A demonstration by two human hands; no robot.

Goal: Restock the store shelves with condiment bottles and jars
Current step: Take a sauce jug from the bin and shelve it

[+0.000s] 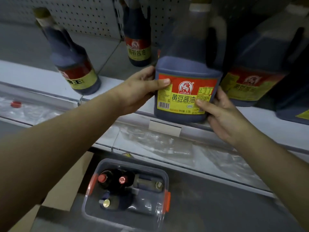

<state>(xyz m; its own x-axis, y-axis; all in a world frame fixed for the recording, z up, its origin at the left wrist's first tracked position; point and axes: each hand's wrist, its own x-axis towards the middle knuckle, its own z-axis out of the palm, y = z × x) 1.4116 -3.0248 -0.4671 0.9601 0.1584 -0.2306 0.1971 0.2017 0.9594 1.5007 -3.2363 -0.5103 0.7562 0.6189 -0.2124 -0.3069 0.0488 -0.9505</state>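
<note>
The jug label reads "黄豆酱油"; the left bottle shows "王".

Shelf, two bottles, soy jug, more jugs

Perforated grey back panel, blank price-tag holder, brown cardboard down below.

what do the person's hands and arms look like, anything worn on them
Nothing worn shows. The left hand and right hand have no gloves, rings, watch or bands, and no sleeve covers either forearm as far as the picture reaches. The two thumbnails in view look short and unpainted.
</note>
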